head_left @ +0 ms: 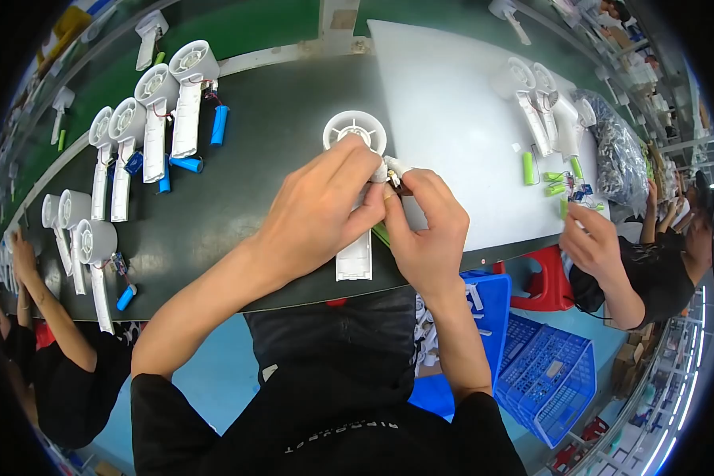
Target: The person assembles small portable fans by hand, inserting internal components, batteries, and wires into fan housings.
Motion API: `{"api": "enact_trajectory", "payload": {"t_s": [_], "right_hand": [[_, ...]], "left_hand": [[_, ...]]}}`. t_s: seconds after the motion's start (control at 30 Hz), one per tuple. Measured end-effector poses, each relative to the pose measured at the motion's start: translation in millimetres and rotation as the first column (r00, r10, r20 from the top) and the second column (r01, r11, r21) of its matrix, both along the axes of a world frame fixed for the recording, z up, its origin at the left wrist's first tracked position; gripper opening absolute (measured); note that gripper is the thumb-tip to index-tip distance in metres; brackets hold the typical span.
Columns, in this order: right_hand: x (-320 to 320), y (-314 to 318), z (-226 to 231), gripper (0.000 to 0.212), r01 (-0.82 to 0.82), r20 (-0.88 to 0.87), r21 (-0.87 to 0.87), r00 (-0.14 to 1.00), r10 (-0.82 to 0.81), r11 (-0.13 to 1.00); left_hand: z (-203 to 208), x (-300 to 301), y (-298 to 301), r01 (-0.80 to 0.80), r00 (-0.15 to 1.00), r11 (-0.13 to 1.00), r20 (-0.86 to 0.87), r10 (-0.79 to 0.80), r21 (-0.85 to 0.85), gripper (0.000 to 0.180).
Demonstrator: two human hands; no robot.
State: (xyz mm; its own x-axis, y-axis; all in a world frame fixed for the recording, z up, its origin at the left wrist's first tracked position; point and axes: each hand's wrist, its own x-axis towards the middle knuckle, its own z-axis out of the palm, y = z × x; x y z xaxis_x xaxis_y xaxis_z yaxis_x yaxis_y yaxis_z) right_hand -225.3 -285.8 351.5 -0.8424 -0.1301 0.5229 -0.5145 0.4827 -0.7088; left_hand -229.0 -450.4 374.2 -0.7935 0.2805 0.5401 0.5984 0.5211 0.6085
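Observation:
A white handheld fan housing point(354, 263) lies on the dark table in front of me, its round spoked head pointing away and its open handle toward me. My left hand point(321, 208) is closed over the neck, thumb and fingers pinched against it. My right hand point(432, 226) pinches at the neck's right side, fingertips close to the left ones. White coverings show on some fingertips. Between the hands sits a small part with a yellowish bit point(392, 176), too covered to name. A green battery cell point(381, 233) peeks out beside the handle, partly behind my right hand.
At left stand several fan housings point(186, 119) with wired blue cells point(219, 125). A white sheet point(452, 143) bears more housings and green cells point(529, 168) at right, near a co-worker's hand point(591, 238). Below are blue crates point(549, 377) and a red stool point(549, 282).

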Motion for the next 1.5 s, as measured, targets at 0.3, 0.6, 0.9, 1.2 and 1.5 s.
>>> {"api": "enact_trajectory", "payload": {"t_s": [0.3,0.6,0.9,1.2,1.5], "right_hand": [[0.8,-3.8,-2.1,0.019,0.050,-0.077,0.034,0.996,-0.047,0.998],[-3.7,-2.1,-9.6,0.019,0.053,-0.189,0.067,0.981,-0.039,0.996],[-5.1,-1.5,-8.4,0.017,0.034,-0.220,0.110,0.976,-0.009,0.993],[-6.0,-2.3,-9.5,0.016,0.037,-0.262,0.098,0.965,-0.010,0.994],[-6.0,0.6,-9.0,0.017,0.028,-0.303,0.119,0.953,0.010,0.992]], "left_hand": [[-7.0,-2.2,4.7,-0.047,0.996,0.998,-0.080,0.051,0.046,0.020],[-6.1,-1.6,9.2,-0.064,0.995,0.998,-0.080,0.066,0.019,0.018],[-6.2,-1.8,5.9,-0.033,0.998,0.999,-0.056,0.035,0.033,0.019],[-2.8,-1.6,3.9,-0.005,0.999,0.994,0.037,0.001,0.108,0.018],[-4.4,-0.9,4.8,0.003,0.998,0.990,0.061,-0.012,0.138,0.017]]}}
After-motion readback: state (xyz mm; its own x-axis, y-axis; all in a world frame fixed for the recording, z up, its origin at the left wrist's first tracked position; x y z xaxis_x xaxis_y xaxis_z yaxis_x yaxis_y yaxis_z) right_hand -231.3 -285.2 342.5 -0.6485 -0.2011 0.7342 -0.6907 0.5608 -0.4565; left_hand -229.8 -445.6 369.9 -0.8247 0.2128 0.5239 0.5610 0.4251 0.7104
